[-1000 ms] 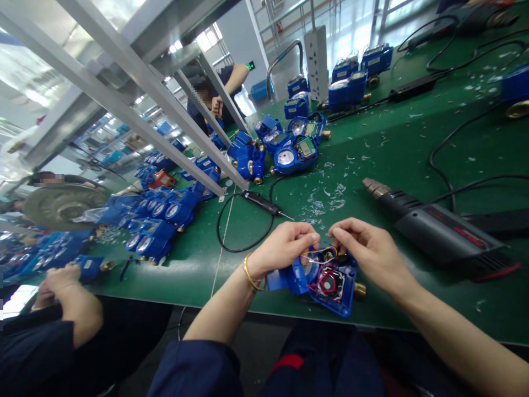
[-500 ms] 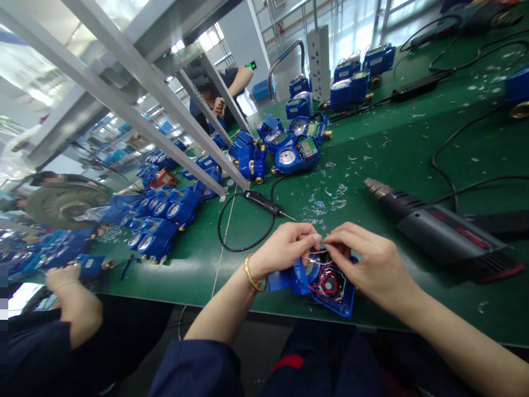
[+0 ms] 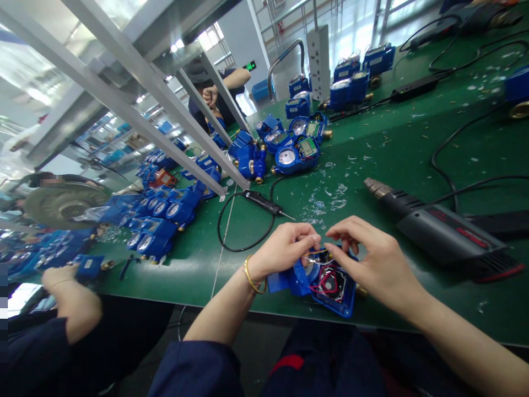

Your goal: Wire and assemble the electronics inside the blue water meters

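Our right hand (image 3: 378, 256) has just parted its thumb and forefinger: half a second ago those fingertips were pinched together close against the left ones, and now a narrow gap stands between them, with nothing that we can make out held there. Our left hand (image 3: 285, 245) has stayed put, thumb and forefinger pressed together on thin wires (image 3: 317, 252), though the wire ends are too small for us to tell. We judge that this leaves the wires in the left hand's care alone for the moment; whether any ends have been joined we cannot say.

The open blue meter (image 3: 301, 281) lies just below both hands, in the same place as before, with looped red wires (image 3: 320, 284) in its casing below our fingertips. A brass fitting (image 3: 361, 290) peeps out under the right hand.

Well to the right of the right hand, the heat gun (image 3: 446, 231) rests on the green worktop (image 3: 392, 154). Beyond the left hand lies a slim black tool (image 3: 262, 202) with its cable curled nearby; pale scraps (image 3: 326, 198) are scattered ahead of our fingertips, and farther off stand more blue meters (image 3: 291, 157).
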Demonstrator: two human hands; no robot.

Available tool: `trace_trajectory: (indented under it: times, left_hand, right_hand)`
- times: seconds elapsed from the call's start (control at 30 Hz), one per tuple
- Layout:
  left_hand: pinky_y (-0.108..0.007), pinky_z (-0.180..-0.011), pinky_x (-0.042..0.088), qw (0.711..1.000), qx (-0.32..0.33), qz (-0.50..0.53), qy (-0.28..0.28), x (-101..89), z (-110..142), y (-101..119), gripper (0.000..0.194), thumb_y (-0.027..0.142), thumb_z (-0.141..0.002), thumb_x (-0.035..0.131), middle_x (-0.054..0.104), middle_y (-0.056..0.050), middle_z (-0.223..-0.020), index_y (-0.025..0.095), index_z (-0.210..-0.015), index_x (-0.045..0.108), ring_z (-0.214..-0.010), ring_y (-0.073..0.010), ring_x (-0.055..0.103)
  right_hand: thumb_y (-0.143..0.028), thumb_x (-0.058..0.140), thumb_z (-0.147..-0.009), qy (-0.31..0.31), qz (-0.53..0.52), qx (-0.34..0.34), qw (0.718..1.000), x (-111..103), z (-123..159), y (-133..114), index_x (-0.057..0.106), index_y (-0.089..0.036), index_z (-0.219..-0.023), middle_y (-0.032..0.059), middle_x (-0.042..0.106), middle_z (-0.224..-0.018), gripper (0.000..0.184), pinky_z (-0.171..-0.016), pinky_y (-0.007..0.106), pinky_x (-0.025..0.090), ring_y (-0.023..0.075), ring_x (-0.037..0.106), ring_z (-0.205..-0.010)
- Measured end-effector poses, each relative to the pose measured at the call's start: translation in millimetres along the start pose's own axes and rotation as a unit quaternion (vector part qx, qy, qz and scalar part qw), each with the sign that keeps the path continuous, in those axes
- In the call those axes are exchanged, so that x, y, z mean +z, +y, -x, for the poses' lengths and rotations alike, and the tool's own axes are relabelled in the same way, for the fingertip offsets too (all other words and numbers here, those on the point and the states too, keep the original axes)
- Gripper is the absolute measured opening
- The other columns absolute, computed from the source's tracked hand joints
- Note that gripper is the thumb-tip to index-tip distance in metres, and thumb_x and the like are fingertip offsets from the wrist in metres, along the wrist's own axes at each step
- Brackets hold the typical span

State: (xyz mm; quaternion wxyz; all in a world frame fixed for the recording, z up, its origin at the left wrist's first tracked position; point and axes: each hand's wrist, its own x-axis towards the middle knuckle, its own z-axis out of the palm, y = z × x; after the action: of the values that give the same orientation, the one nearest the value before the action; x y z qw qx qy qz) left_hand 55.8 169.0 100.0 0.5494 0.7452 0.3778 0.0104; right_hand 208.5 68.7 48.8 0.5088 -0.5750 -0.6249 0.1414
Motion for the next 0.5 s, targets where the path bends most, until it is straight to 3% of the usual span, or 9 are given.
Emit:
trace_trajectory:
  times: [0.27, 0.4, 0.5]
  left_hand:
    - [-0.019, -0.051, 0.036, 0.999, 0.022, -0.022, 0.009, -3.2, -0.7, -0.3, 0.032, 0.044, -0.089, 0.052, 0.049, 0.004, -0.055, 0.016, -0.074, 0.055, -0.050, -0.0094, 0.046]
    - [-0.022, -0.057, 0.042, 0.990, 0.047, -0.120, 0.051, -4.0, 2.7, 0.5, 0.042, 0.053, -0.089, 0.047, 0.054, 0.000, -0.064, 0.018, -0.067, 0.056, -0.063, -0.0144, 0.051]
    - [-0.027, -0.062, 0.048, 0.978, 0.077, -0.177, 0.083, -11.9, -9.7, -15.8, 0.048, 0.062, -0.084, 0.046, 0.060, -0.002, -0.064, 0.021, -0.062, 0.059, -0.065, -0.0191, 0.055]
  right_hand:
    - [-0.015, 0.057, -0.087, -0.044, -0.055, 0.046, 0.996, 9.4, -5.4, 2.9, 0.067, -0.016, -0.079, 0.0004, 0.057, -0.070, 0.013, -0.059, 0.023, 0.039, 0.0097, 0.051, -0.062]
    - [-0.013, 0.057, -0.079, -0.085, -0.097, 0.151, 0.980, 11.4, -12.3, -1.3, 0.070, -0.014, -0.077, -0.0018, 0.056, -0.061, 0.012, -0.053, 0.019, 0.035, 0.0080, 0.047, -0.058]
    - [-0.016, 0.063, -0.070, -0.124, -0.211, 0.243, 0.939, 20.9, -19.4, 11.4, 0.074, -0.013, -0.079, -0.0035, 0.055, -0.057, 0.015, -0.049, 0.016, 0.034, 0.0053, 0.045, -0.052]
